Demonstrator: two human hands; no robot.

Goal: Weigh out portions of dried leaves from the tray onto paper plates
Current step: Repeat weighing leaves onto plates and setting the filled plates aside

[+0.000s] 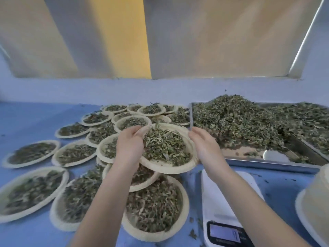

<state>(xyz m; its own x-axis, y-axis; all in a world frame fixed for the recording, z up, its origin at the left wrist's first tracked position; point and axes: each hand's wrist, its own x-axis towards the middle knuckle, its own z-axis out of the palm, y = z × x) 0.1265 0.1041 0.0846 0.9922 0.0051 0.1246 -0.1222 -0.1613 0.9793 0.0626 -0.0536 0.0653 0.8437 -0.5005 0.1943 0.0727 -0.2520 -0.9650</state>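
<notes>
Both hands hold one paper plate (179,167) full of dried leaves (164,146), raised above the other plates near the middle of the view. Left hand (130,147) grips the plate's rim at 9 o'clock, with the fingers curled over the edge and partly into the leaves. Right hand (206,147) grips the rim at 3 o'clock, fingers bent around the edge; the fingertips are hidden behind the plate.

Under and around the held plate lie many filled plates (74,154) on the blue table (32,118). They spread from 6 o'clock round through 9 o'clock up to 12 o'clock, and several overlap each other. I count about eighteen of them, but the far ones are stacked and blurred, so the exact number I cannot tell. Largest in the view is the one at 6 o'clock, between the two forearms.

At 3 o'clock from the held plate stands one metal tray (267,165) with a big heap of loose leaves (240,118); its near corner is bare and shiny. A second tray seems to lie just beside it at the right edge, also with leaves.

At 5 o'clock stands one white scale (224,207), its platform bare, its dark display (225,233) at the bottom edge; the digits are too blurred to read. One stack of unused plates (315,202) is at 4 o'clock, cut by the right border. Small leaf crumbs lie on the table around the scale.
</notes>
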